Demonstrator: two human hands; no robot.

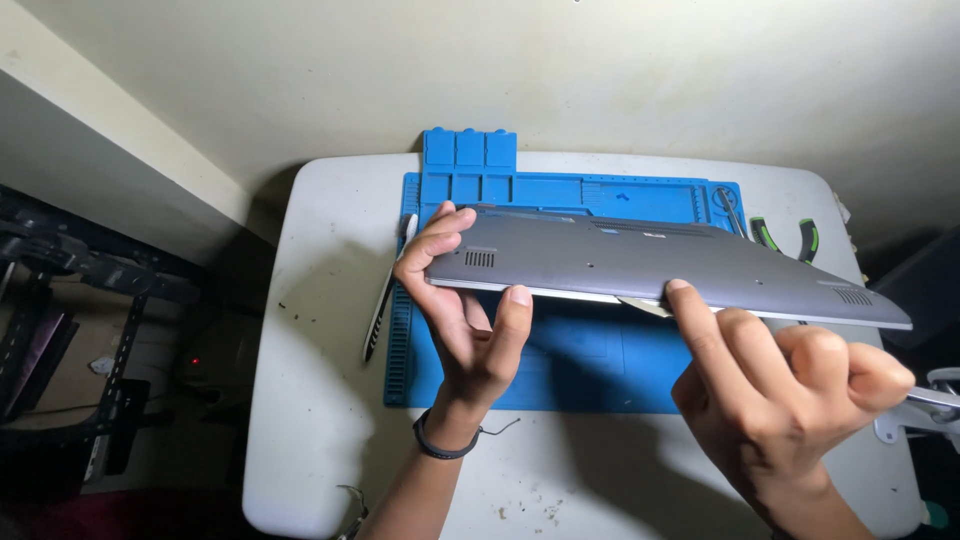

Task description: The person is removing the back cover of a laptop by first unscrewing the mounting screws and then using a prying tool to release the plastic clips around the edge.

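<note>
The left hand (462, 300) is gripping the left end of a grey laptop (650, 262), tilting it above a blue mat (560, 185) on the white desk (320, 330). The right hand (790, 400) is pressing its forefinger to the near edge beside a pale pick (645, 306).

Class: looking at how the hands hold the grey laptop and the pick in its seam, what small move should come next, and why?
Probably slide the pry pick along the seam. The left hand grips the laptop at its corner above the blue mat, and the right hand presses the pick where the gap looks barely open.
</note>
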